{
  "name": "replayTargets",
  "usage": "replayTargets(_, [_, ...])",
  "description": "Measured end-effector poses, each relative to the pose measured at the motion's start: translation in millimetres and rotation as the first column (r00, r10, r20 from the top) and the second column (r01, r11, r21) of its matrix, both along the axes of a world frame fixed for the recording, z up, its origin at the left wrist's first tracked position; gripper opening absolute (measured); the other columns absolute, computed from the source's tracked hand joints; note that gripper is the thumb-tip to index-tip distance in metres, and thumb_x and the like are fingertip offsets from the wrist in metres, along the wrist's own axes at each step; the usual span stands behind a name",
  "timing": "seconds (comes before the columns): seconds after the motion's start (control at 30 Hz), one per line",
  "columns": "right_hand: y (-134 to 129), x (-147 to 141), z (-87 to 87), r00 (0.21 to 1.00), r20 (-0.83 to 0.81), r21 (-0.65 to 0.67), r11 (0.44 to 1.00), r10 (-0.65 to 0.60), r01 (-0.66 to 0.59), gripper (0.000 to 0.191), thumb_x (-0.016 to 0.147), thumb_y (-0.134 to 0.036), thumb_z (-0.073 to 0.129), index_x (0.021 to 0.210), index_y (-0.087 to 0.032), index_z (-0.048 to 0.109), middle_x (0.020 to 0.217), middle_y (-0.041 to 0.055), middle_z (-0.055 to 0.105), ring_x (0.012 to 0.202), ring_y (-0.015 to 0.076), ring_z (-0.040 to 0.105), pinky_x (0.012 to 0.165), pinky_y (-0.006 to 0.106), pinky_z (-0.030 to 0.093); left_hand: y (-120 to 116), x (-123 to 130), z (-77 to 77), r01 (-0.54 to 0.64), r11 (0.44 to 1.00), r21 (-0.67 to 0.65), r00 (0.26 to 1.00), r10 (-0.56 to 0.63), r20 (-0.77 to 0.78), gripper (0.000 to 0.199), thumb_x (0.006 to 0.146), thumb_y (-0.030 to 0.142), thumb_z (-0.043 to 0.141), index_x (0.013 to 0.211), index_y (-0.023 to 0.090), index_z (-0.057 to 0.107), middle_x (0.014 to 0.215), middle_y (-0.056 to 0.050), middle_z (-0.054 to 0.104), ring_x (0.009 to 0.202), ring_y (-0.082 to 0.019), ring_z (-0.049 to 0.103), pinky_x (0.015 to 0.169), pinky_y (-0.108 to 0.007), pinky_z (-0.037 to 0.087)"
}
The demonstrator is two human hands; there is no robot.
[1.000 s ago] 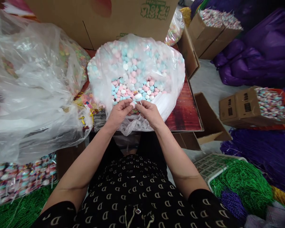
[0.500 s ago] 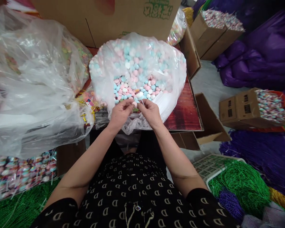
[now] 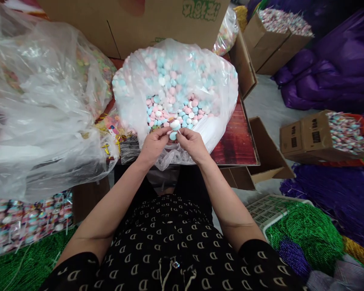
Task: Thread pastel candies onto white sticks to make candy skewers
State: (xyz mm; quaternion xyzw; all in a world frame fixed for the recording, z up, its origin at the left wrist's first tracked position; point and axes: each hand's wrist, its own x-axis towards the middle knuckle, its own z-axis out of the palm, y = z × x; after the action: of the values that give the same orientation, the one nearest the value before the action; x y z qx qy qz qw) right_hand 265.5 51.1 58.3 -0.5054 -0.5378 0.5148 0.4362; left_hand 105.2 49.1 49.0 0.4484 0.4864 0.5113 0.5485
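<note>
A large clear plastic bag point(image 3: 224, 89) lies open on the dark red table, full of pink, blue and white round pieces point(image 3: 170, 81). At its near edge my two hands meet over a small cluster of these pieces point(image 3: 173, 133). My left hand point(image 3: 154, 143) pinches the cluster from the left, fingertips at a pink piece. From the right, my right hand point(image 3: 193, 143) is closed on what looks like a thin white stick, beside a blue piece. The fingertips nearly touch each other. Just left of the bag is a bundle of thin grey ties point(image 3: 130, 148).
Another big plastic bag point(image 3: 42, 101) covers the left side. A cardboard box point(image 3: 157, 24) stands behind the bag. The red table's point(image 3: 238, 137) right edge borders an open carton point(image 3: 267, 149). At the lower right is a basket point(image 3: 273, 206) with green strands point(image 3: 306, 234).
The cluster between my fingers has turned, and a blue piece now shows at its front. Both hands have stayed close together in nearly the same place.
</note>
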Motion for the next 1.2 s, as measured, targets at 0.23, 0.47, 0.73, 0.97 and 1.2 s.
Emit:
replayTargets(0.23, [-1.5,-10.5,-9.5,0.99,0.076,0.021,0.993,-0.118,0.117,0.02,0.082,-0.038,0.066,0.094,-0.022,0.065,0.079,-0.0026,0.068,0.072,0.0149,0.06,0.072,0.029,0.05,-5.0,4.7,-1.4,0.053,0.998,0.03,0.998,-0.054,0.024,0.032,0.075,0.032,0.075,0.104,0.02,0.083,0.109,-0.004,0.077,0.096,-0.019,0.071,0.089,-0.034,0.062])
replayTargets(0.47, [-5.7,-8.2,-1.0,0.997,-0.018,0.011,0.998,-0.069,0.069,0.028,0.087,-0.046,0.068,0.101,-0.021,0.066,0.08,-0.0025,0.067,0.065,0.0127,0.058,0.065,0.027,0.05,-1.6,2.9,-4.1,0.018,0.999,-0.049,0.997,-0.014,0.077,0.045,0.075,0.041,0.085,0.113,0.018,0.081,0.097,-0.003,0.079,0.082,-0.017,0.072,0.086,-0.036,0.064])
replayTargets(0.73, [-60.6,13.3,7.5,0.994,-0.015,-0.163,0.98,0.11,-0.111,0.049,0.095,-0.063,0.06,0.115,-0.019,0.073,0.068,-0.0038,0.062,0.044,0.0076,0.04,0.045,0.024,0.034,8.2,-9.5,-5.7,0.022,0.992,-0.125,0.96,0.014,0.279,0.049,0.068,0.036,0.098,0.112,0.021,0.079,0.1,-0.003,0.08,0.09,-0.018,0.076,0.089,-0.036,0.065])
replayTargets(0.97, [-68.1,17.0,-6.9,0.987,0.144,-0.073,0.996,0.068,-0.058,0.045,0.098,-0.051,0.053,0.115,-0.019,0.079,0.064,-0.001,0.064,0.053,0.0129,0.049,0.053,0.026,0.041,8.8,-11.0,-2.1,0.113,0.98,-0.165,0.929,-0.045,0.367,0.037,0.079,0.039,0.093,0.109,0.02,0.08,0.101,-0.005,0.078,0.091,-0.016,0.075,0.088,-0.034,0.066])
replayTargets(1.2, [-64.4,20.2,6.2,0.952,0.294,0.02,0.995,0.083,-0.093,0.041,0.097,-0.039,0.05,0.112,-0.018,0.081,0.061,-0.001,0.066,0.059,0.0165,0.059,0.07,0.03,0.052,11.3,-12.3,-7.0,0.04,0.991,-0.129,0.949,0.003,0.316,0.039,0.076,0.035,0.095,0.109,0.021,0.079,0.102,-0.003,0.077,0.091,-0.015,0.074,0.091,-0.033,0.063])
